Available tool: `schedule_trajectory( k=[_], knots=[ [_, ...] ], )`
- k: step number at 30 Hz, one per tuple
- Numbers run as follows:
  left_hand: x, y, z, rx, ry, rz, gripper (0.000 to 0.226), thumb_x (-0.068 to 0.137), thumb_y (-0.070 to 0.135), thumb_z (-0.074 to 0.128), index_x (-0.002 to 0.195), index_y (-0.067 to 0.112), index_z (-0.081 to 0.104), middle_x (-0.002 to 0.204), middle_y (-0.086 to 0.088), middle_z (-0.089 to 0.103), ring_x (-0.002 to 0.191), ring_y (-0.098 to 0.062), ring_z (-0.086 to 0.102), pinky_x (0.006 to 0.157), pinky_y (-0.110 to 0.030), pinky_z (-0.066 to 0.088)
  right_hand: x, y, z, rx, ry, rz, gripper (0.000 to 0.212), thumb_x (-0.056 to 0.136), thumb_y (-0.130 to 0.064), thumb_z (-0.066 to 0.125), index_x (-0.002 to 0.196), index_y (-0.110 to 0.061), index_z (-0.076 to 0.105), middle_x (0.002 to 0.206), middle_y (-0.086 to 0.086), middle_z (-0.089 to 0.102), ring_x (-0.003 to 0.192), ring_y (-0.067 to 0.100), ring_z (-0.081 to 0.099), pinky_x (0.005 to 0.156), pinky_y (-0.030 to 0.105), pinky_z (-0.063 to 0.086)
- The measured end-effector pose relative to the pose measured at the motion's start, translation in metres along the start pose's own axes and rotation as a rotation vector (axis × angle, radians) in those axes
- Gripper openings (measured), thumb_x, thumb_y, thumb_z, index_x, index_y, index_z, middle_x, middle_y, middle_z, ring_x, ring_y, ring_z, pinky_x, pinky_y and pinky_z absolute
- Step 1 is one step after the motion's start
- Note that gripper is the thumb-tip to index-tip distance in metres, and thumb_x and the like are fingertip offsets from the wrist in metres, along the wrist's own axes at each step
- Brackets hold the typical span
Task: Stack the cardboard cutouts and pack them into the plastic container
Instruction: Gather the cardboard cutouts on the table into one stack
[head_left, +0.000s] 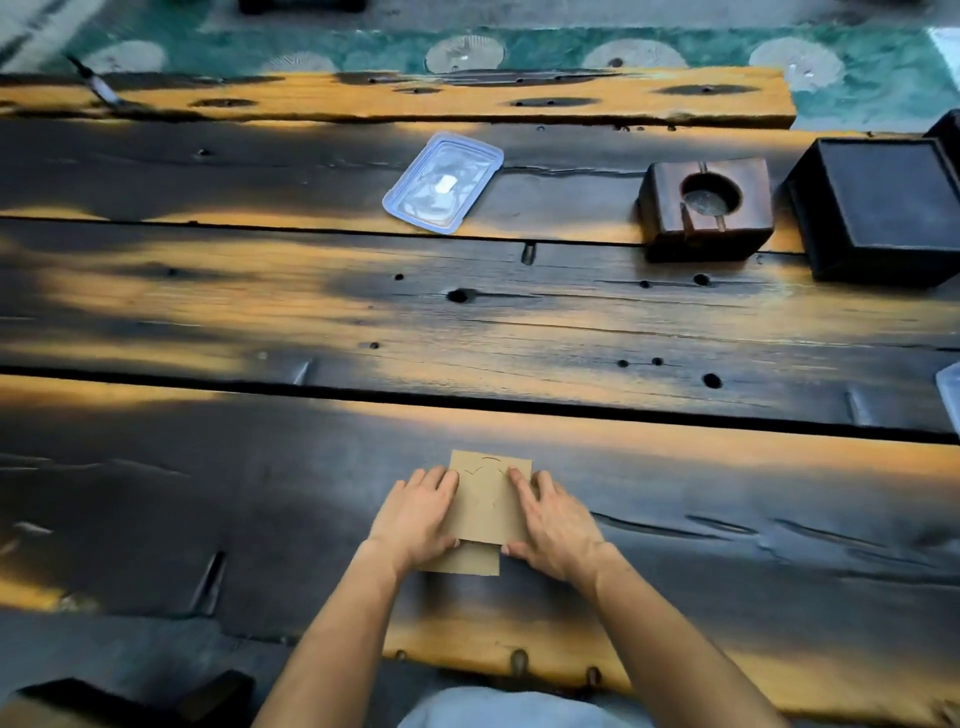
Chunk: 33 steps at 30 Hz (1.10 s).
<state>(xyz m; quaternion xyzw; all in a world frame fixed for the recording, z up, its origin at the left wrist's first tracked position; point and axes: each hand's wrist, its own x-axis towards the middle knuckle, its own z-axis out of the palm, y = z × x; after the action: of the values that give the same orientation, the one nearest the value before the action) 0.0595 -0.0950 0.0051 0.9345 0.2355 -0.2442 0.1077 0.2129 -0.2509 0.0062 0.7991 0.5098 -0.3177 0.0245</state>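
A small pile of brown cardboard cutouts (488, 499) lies on the near plank of the wooden table. The top piece sits a little askew over a lower piece (470, 564) that sticks out at the near edge. My left hand (418, 512) grips the pile's left side, fingers on top and thumb at the near edge. On the right side my right hand (556, 519) holds it the same way. A clear plastic lid (441, 182) lies flat far across the table. A corner of a clear plastic container (951, 395) shows at the right edge of the view.
A dark wooden ashtray block (706, 208) and a black square box (883, 213) stand at the far right. The table is made of rough planks with gaps and holes (457, 296). A teal patterned rug (519, 49) lies beyond the table. A dark object (130, 699) sits at the bottom left.
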Motion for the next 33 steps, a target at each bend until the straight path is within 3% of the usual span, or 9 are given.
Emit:
schedule_trajectory(
  k=[6, 12, 16, 20, 26, 29, 31, 33],
  knots=[
    [-0.031, -0.041, 0.022, -0.023, 0.008, 0.004, 0.074, 0.084, 0.053, 0.074, 0.138, 0.018, 0.039, 0.149, -0.002, 0.042, 0.132, -0.027, 0.045, 0.101, -0.039, 0.042, 0.001, -0.056, 0.018, -0.023, -0.005, 0.031, 0.082, 0.085, -0.054, 0.071, 0.144, -0.017, 0.027, 0.131, 0.015, 0.04, 0.117, 0.035, 0.049, 0.097, 0.046, 0.046],
    [-0.036, -0.043, 0.039, -0.067, 0.001, 0.001, 0.073, 0.086, 0.05, 0.073, 0.14, 0.016, 0.038, 0.152, -0.007, 0.036, 0.131, -0.029, 0.045, 0.102, -0.04, 0.043, 0.008, -0.074, 0.034, -0.041, -0.022, 0.092, 0.081, 0.086, -0.045, 0.073, 0.143, -0.014, 0.026, 0.135, 0.016, 0.037, 0.122, 0.034, 0.045, 0.099, 0.045, 0.048],
    [-0.034, -0.042, 0.048, -0.104, -0.038, 0.002, 0.082, 0.081, 0.053, 0.077, 0.142, 0.016, 0.037, 0.158, -0.012, 0.026, 0.138, -0.032, 0.038, 0.106, -0.042, 0.042, 0.011, -0.072, 0.039, 0.004, -0.04, 0.098, 0.09, 0.076, -0.037, 0.084, 0.142, -0.015, 0.026, 0.137, 0.014, 0.033, 0.125, 0.033, 0.042, 0.099, 0.044, 0.049],
    [-0.035, -0.039, 0.057, -0.112, -0.034, -0.01, 0.072, 0.086, 0.042, 0.077, 0.139, 0.015, 0.037, 0.162, -0.016, 0.022, 0.138, -0.034, 0.035, 0.106, -0.041, 0.043, 0.011, -0.066, 0.049, 0.007, -0.008, 0.062, 0.078, 0.079, -0.021, 0.076, 0.14, -0.016, 0.028, 0.135, 0.013, 0.037, 0.123, 0.033, 0.042, 0.098, 0.042, 0.049],
    [-0.036, -0.039, 0.063, -0.128, 0.023, -0.029, 0.071, 0.089, 0.043, 0.073, 0.141, 0.015, 0.035, 0.16, -0.014, 0.029, 0.135, -0.033, 0.038, 0.107, -0.042, 0.044, 0.015, -0.054, 0.052, 0.019, 0.043, 0.01, 0.078, 0.079, -0.026, 0.073, 0.141, -0.02, 0.027, 0.136, 0.01, 0.039, 0.121, 0.031, 0.043, 0.094, 0.039, 0.049],
    [-0.041, -0.033, 0.061, -0.127, 0.019, -0.091, 0.084, 0.081, 0.056, 0.076, 0.143, 0.017, 0.034, 0.165, -0.012, 0.023, 0.144, -0.032, 0.032, 0.109, -0.044, 0.042, 0.011, -0.055, 0.054, 0.038, 0.044, 0.007, 0.096, 0.075, -0.04, 0.08, 0.148, -0.021, 0.021, 0.148, 0.01, 0.032, 0.131, 0.032, 0.038, 0.101, 0.041, 0.047],
    [-0.048, -0.026, 0.062, -0.301, 0.093, -0.222, 0.094, 0.071, 0.066, 0.079, 0.141, 0.017, 0.037, 0.165, -0.013, 0.021, 0.144, -0.033, 0.031, 0.11, -0.046, 0.041, 0.006, -0.056, 0.056, 0.204, 0.048, 0.092, 0.111, 0.073, -0.056, 0.08, 0.154, -0.02, 0.014, 0.157, 0.011, 0.024, 0.14, 0.033, 0.031, 0.112, 0.044, 0.039],
    [-0.052, -0.02, 0.065, -0.688, 0.258, -0.425, 0.085, 0.073, 0.062, 0.082, 0.133, 0.016, 0.043, 0.146, -0.012, 0.043, 0.132, -0.032, 0.043, 0.107, -0.044, 0.042, 0.003, -0.056, 0.058, 0.434, 0.142, 0.251, 0.107, 0.08, -0.058, 0.074, 0.157, -0.014, 0.012, 0.155, 0.012, 0.03, 0.142, 0.032, 0.031, 0.115, 0.044, 0.034]
  ],
)
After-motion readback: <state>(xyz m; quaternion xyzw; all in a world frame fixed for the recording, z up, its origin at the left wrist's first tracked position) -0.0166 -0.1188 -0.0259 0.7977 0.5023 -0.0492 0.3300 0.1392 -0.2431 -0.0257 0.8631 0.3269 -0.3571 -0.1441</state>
